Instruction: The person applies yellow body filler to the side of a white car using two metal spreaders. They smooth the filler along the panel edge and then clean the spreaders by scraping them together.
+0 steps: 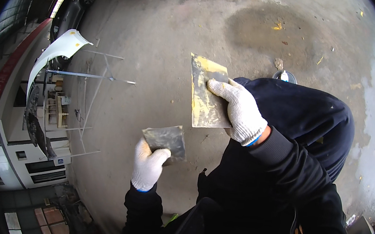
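Note:
My left hand (147, 166), in a white knit glove, grips a small dark grey flat scraper plate (166, 138) with its thumb across the face. To its upper right, my right hand (241, 114), also gloved, grips a larger flat plate (209, 75) smeared with pale yellow paste, thumb over its face. The two plates are apart. A container (279, 77) with something white in it stands just beyond my dark-trousered knee (319, 110), partly hidden by it.
A white car body panel (58, 47) rests on a thin metal stand (108, 79) at left. Cars (67, 8) stand at the upper left, near a white building (27, 163) with a red band. The concrete floor (138, 22) has stains and scraps.

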A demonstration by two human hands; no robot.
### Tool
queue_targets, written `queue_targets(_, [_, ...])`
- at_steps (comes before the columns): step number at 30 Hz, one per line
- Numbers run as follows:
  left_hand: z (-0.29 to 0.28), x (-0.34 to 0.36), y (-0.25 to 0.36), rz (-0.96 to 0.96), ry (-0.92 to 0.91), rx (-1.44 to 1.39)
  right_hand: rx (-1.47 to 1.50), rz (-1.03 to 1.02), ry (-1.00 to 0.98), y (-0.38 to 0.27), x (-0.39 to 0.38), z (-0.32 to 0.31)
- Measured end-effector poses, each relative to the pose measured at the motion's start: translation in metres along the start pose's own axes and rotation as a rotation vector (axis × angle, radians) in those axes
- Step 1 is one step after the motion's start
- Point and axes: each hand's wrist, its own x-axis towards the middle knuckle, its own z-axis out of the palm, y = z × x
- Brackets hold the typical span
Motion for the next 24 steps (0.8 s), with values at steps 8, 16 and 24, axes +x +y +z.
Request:
queue_targets(8, [0.002,0.005,0.001,0.066,-0.310,-0.915,0.053,0.105,-0.077,0.028,-0.008,0.010])
queue_targets(16, [0.011,0.004,-0.007,-0.064,-0.498,-1.140,0.074,-0.007,-0.051,0.050,-0.023,0.018])
queue_targets(24, [0.019,0.002,-0.048,-0.472,-0.649,-1.193,-0.070,-0.212,-0.041,0.060,-0.025,0.019])
